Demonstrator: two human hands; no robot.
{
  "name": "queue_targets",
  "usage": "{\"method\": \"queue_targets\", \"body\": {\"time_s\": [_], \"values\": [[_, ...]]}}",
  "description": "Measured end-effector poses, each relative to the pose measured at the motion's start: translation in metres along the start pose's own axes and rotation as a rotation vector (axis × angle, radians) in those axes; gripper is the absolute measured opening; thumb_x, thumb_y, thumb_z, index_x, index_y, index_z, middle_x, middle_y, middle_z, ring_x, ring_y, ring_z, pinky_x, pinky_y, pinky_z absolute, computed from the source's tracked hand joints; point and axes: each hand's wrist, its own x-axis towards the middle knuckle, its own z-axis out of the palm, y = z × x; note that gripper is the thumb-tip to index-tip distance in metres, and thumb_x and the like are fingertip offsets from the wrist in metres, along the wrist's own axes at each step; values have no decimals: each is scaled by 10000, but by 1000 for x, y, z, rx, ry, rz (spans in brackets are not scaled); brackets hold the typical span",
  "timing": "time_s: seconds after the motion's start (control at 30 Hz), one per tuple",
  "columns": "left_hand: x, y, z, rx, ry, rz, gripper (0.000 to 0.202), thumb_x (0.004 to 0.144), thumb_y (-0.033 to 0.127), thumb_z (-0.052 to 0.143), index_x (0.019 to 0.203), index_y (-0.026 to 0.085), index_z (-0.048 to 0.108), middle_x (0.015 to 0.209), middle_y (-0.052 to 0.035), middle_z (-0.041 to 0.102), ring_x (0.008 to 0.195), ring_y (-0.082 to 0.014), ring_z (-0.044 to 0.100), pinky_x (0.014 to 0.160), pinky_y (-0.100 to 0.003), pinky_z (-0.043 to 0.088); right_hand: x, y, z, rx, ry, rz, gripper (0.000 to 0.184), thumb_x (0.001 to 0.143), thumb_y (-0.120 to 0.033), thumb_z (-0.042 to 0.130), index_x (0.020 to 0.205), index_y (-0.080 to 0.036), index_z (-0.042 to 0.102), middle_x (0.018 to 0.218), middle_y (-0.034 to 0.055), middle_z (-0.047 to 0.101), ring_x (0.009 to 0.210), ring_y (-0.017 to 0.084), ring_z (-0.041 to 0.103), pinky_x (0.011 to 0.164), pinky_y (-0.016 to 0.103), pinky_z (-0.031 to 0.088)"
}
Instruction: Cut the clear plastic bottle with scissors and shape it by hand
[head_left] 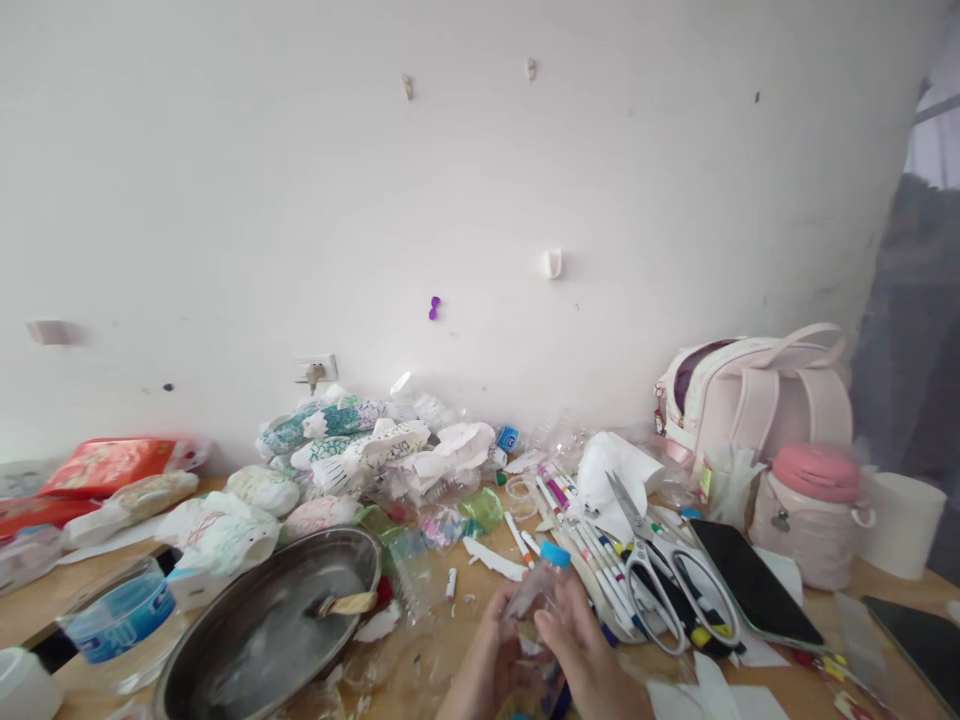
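Note:
Near the bottom middle, both my hands are closed round a small clear plastic bottle piece (pixel 531 597) topped with a blue cap. My left hand (pixel 489 650) grips it from the left, while my right hand (pixel 577 645) has its thumb against the front. Its lower part is hidden behind my fingers. Just right of my hands lie several markers (pixel 604 575) and big silver scissors (pixel 649 560). To the left, a metal basin (pixel 259 630) contains a brush with a wooden handle (pixel 349 604). Torn white scraps (pixel 495 560) and a marker cap (pixel 451 584) are on the wooden table.
Painted paper-covered fish shapes (pixel 367 445) are heaped along the wall. At far left are a red package (pixel 112 466) and a cut bottle with a blue label (pixel 124 620). At right stand a pink backpack (pixel 757 400), a pink-lidded pouch (pixel 810 520), a tissue roll (pixel 902 525) and a dark tablet (pixel 754 580).

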Motion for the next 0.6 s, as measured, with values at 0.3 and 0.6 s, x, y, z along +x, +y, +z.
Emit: {"method": "queue_targets", "body": {"time_s": [0.3, 0.6], "values": [[-13, 11, 13, 36, -66, 31, 329, 795, 509, 575, 1028, 281, 623, 1044, -29, 682, 745, -168, 650, 587, -251, 458, -2, -4, -3, -70, -75, 16, 678, 795, -484, 575, 1387, -204, 403, 1459, 82, 404, 1366, 252, 308, 1105, 368, 301], [-16, 20, 14, 6, -120, -29, 321, 771, 401, 616, 1061, 266, 596, 984, -31, 683, 748, -174, 644, 584, -246, 440, -4, -22, -2, -96, -112, 28, 669, 789, -447, 555, 1390, -202, 392, 1422, 82, 458, 1348, 250, 346, 1093, 342, 316]]}}
